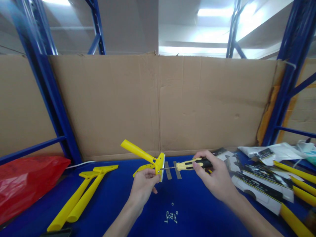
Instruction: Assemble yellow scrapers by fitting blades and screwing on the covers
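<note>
My left hand (pixel 145 182) is closed around the head of a yellow scraper (pixel 140 152), whose handle points up and to the left. A metal blade strip shows along the head's right edge. In my right hand (pixel 214 177) is a screwdriver (pixel 189 164) with a yellow and black handle, held level. Its shaft points left, and the tip reaches the scraper head near a screw; whether it sits in the screw I cannot tell. Behind the screwdriver, flat metal blades (pixel 168 170) lie on the blue table. Small screws and nuts (pixel 171 216) are scattered in front of my hands.
Yellow scraper handles (pixel 86 194) lie at the left beside a red plastic bag (pixel 29 186). Black and white packaging cards (pixel 256 187) and more yellow handles (pixel 295 219) cover the right side. A cardboard wall (pixel 158 105) between blue rack posts closes off the back.
</note>
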Motion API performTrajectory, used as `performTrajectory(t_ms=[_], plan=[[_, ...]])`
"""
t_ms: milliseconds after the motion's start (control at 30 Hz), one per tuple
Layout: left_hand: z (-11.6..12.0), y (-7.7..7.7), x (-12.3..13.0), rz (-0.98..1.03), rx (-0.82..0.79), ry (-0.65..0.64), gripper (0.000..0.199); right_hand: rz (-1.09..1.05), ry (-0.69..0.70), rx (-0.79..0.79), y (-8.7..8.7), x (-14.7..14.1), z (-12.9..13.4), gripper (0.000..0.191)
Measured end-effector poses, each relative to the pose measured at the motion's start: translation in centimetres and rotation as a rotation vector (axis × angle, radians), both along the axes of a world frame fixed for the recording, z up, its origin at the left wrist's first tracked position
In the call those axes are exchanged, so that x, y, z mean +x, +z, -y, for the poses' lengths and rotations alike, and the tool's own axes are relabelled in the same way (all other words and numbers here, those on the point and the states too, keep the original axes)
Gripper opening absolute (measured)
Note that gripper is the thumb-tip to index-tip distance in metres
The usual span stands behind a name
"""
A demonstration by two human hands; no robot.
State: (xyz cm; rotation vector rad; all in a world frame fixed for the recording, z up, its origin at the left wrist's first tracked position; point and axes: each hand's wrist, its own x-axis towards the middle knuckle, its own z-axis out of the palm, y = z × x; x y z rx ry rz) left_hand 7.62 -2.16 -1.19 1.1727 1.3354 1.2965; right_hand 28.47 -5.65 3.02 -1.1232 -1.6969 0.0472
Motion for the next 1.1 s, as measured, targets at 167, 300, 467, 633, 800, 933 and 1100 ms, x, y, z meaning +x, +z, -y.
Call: performTrajectory(t_ms=[167, 300, 467, 633, 800, 933, 1100], plan=[[0.0, -0.1, 0.1, 0.005, 0.011, -0.003, 0.016, 0.025, 0.028, 0.000, -0.2, -0.2, -0.1, 0.010], [0.1, 0.0, 0.1, -0.005, 0.003, -0.017, 0.016, 0.059, 0.034, 0.008, -0.3, -0.3, -0.1, 0.009], [-0.1, -0.4, -0.1, -0.042, 0.023, 0.013, 0.013, 0.150, 0.064, 0.031, -0.5, -0.3, 0.1, 0.008], [-0.5, -1.4, -0.1, -0.114, 0.050, 0.043, 0.012, 0.154, 0.174, -0.053, -0.6, -0.4, 0.6, 0.023], [-0.3, -1.8, 0.1, -0.125, 0.084, 0.040, 0.013, 0.157, 0.022, -0.102, -0.7, -0.5, 0.4, 0.023], [-0.2, -1.6, -0.1, -0.129, 0.095, 0.070, 0.014, 0.153, 0.081, -0.127, -0.7, -0.5, 0.4, 0.032], [-0.3, -1.5, -0.2, -0.113, 0.118, 0.079, 0.017, 0.128, 0.045, -0.199, -0.6, -0.5, 0.5, 0.029]])
